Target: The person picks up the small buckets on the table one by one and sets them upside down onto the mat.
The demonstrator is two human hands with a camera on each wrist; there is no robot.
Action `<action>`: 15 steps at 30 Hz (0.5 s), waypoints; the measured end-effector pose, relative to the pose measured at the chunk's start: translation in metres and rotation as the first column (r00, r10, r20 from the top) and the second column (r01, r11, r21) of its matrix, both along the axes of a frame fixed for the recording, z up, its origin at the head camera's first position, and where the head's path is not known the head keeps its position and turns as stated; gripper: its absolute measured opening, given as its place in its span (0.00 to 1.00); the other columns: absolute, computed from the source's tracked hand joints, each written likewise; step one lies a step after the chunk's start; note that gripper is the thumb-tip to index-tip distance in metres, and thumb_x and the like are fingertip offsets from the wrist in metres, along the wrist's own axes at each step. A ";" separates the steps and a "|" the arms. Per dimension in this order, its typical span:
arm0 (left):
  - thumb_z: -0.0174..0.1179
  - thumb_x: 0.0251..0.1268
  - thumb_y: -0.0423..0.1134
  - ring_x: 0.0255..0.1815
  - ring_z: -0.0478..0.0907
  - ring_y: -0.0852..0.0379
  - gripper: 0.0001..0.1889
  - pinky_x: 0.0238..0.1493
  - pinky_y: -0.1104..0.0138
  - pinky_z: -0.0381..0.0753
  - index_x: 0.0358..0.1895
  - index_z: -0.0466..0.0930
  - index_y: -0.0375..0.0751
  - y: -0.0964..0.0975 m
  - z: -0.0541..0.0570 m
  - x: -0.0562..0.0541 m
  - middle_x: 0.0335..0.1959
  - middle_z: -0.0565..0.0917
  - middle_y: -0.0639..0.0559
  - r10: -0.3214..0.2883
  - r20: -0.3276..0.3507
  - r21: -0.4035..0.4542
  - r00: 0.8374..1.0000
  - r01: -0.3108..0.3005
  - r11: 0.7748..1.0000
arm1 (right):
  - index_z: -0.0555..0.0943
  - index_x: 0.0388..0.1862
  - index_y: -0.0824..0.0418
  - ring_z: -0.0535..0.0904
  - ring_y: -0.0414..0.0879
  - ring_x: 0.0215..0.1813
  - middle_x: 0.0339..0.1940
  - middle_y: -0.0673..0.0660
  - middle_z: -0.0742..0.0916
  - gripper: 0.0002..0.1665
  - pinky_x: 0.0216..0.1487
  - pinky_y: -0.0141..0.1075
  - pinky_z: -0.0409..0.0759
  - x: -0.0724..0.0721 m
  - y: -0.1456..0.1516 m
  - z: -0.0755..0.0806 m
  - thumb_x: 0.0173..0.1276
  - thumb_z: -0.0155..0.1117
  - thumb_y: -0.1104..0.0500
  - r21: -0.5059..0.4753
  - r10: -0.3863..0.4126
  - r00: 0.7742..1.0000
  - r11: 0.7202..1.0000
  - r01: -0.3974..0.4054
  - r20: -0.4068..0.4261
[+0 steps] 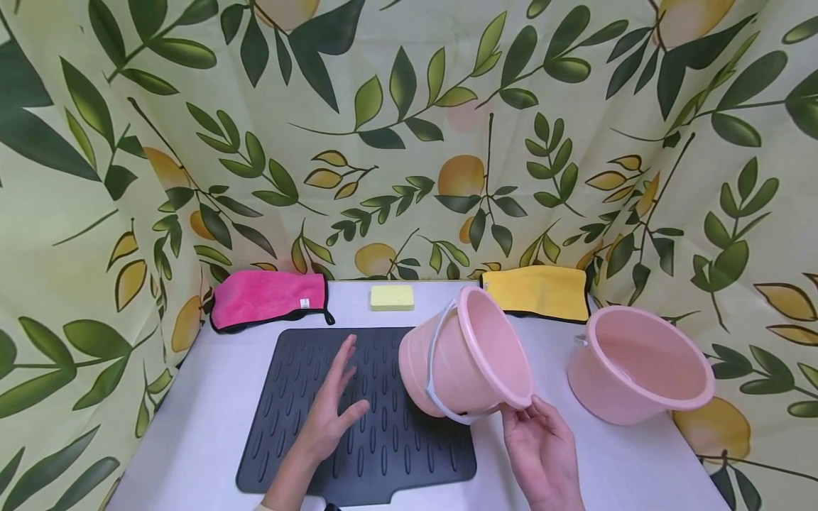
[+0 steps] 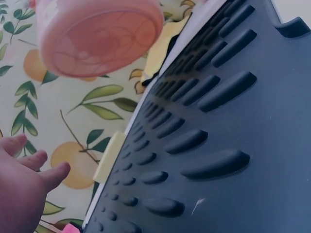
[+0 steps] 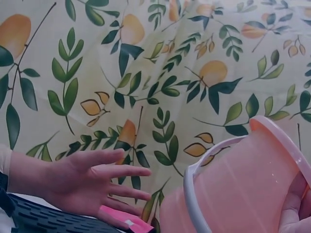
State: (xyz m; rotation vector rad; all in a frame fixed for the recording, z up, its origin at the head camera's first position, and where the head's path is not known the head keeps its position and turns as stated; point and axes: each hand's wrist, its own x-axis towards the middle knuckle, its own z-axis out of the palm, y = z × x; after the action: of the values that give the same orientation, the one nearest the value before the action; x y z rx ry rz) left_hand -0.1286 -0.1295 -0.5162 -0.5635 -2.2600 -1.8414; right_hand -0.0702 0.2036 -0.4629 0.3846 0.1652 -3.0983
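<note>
A pink bucket [image 1: 447, 355] with a pale handle hangs tilted above the right part of the dark ribbed mat [image 1: 358, 454]. Its rim is gripped by my right hand [image 1: 543, 447], thumb and fingers at the lower right edge. In the left wrist view the bucket's round base [image 2: 102, 43] shows above the mat. My left hand [image 1: 329, 411] is over the mat with fingers spread, apart from the bucket and holding nothing. The right wrist view also shows that left hand [image 3: 92, 179], palm toward the bucket.
A second pink bucket [image 1: 588, 383] stands upright at the right of the white table [image 1: 172, 426]. Along the back lie a pink cloth [image 1: 268, 298], a yellow sponge [image 1: 392, 298] and a yellow cloth [image 1: 537, 292]. Leaf-patterned curtain [image 1: 409, 163] encloses the back and sides.
</note>
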 end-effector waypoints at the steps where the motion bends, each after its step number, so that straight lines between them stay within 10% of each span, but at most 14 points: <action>1: 0.63 0.70 0.43 0.88 0.51 0.39 0.49 0.78 0.34 0.59 0.91 0.48 0.57 0.001 0.000 0.000 0.89 0.53 0.53 -0.005 -0.002 0.007 1.000 0.005 1.000 | 0.72 0.67 0.69 0.74 0.50 0.57 0.62 0.59 0.76 0.16 0.73 0.38 0.74 -0.001 -0.002 0.000 0.87 0.49 0.66 -0.009 0.000 1.000 1.000 0.001 0.020; 15: 0.62 0.70 0.40 0.87 0.52 0.34 0.49 0.75 0.30 0.62 0.90 0.48 0.59 0.013 -0.010 0.003 0.89 0.54 0.44 -0.066 0.085 0.156 0.994 0.052 0.986 | 0.54 0.84 0.58 0.70 0.45 0.75 0.82 0.55 0.66 0.31 0.76 0.43 0.73 -0.004 -0.023 0.002 0.88 0.47 0.64 -0.053 0.019 0.985 0.999 -0.010 0.169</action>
State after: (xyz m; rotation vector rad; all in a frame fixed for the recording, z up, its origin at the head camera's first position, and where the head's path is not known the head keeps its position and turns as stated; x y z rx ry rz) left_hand -0.1257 -0.1166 -0.5259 -0.5375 -2.1524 -2.0876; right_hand -0.0737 0.1802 -0.4614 0.6384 0.0834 -3.0288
